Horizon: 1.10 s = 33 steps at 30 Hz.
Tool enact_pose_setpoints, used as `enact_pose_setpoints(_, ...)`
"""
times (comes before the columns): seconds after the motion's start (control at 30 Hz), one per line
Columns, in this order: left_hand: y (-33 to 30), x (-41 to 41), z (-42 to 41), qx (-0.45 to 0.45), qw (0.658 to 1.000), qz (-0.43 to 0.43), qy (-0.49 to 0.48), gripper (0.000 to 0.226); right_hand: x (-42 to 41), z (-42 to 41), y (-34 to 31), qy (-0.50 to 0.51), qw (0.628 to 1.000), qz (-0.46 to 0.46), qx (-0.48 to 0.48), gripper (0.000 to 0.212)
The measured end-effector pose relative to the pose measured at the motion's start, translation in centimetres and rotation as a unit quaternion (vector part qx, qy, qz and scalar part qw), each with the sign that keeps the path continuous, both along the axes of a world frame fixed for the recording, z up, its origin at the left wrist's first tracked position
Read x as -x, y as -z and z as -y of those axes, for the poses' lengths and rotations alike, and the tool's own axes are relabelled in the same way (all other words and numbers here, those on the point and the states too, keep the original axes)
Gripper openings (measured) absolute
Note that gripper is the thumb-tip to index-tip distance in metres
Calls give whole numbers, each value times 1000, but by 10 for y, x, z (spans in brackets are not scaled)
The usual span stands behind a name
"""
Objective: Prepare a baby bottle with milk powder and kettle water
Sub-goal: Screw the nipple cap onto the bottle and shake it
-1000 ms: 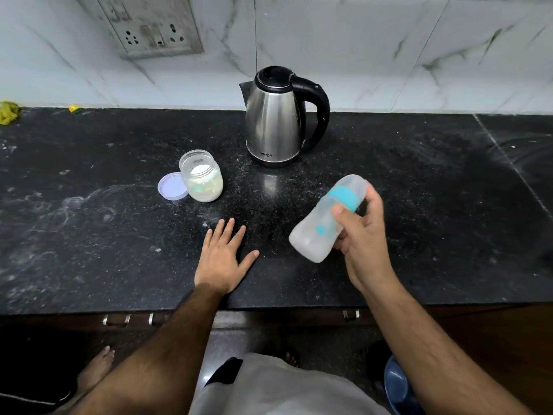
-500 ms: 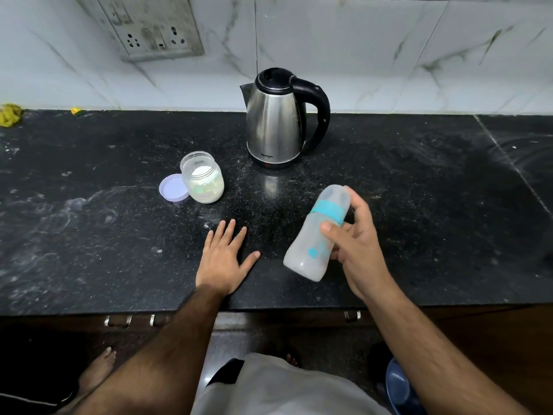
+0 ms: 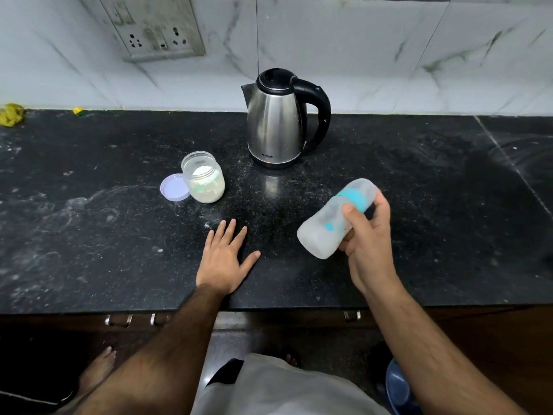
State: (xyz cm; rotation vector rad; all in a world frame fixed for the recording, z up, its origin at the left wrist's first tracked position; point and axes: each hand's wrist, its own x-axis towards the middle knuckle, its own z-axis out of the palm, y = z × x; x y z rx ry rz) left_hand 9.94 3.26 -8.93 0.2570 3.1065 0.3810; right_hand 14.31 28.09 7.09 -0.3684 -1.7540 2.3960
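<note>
Leftmost of the working things, a lilac lid (image 3: 174, 187) lies flat on the black counter (image 3: 89, 235), touching the left side of the open powder jar (image 3: 203, 177), which stands left of and nearer than the kettle (image 3: 276, 124). That jar looks like thin, light plastic, easy to tip, so it is best held around its body rather than by the rim. In front of the kettle, the left hand (image 3: 223, 260) rests palm down on the counter, fingers straight and spread, holding nothing. To the right of it, the right hand (image 3: 366, 235) wraps fingers and thumb around the baby bottle (image 3: 335, 218), which is tilted in the air, front and right of the kettle, cap end pointing away. It seems light, stiff and smooth, possibly slippery; the waist below the teal collar is the surest hold.
</note>
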Motion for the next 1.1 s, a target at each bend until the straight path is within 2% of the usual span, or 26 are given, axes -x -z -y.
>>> enact_pose_setpoints(0.17,1,0,1,-1,1000,1,-1,82,-10,6,2,-125,991,14,-53,77)
enact_pose_setpoints(0.33,1,1,1,3,1000,1,1,82,-1,-1,-2,-1,1000,0,-9,65)
enact_pose_setpoints(0.4,1,0,1,2,1000,2,1,82,-4,2,-1,-31,999,2,-23,61)
enact_pose_setpoints(0.5,1,0,1,-4,1000,2,0,82,-11,7,-5,-110,992,4,-60,74)
enact_pose_setpoints(0.57,1,0,1,-7,1000,1,0,82,-9,3,-9,-87,995,-7,-52,78)
enact_pose_setpoints(0.67,1,0,0,-10,1000,4,0,83,-3,-4,-9,-28,999,-23,-38,72)
enact_pose_setpoints(0.83,2,1,1,-8,1000,6,2,83,-9,-2,-10,-117,990,-32,-76,88)
enact_pose_setpoints(1.0,3,1,1,0,1000,6,3,84,-1,-14,-14,-33,998,-43,-28,89)
enact_pose_setpoints(1.1,2,1,1,-1,1000,6,3,84,-6,-8,-13,-83,995,-34,-46,89)
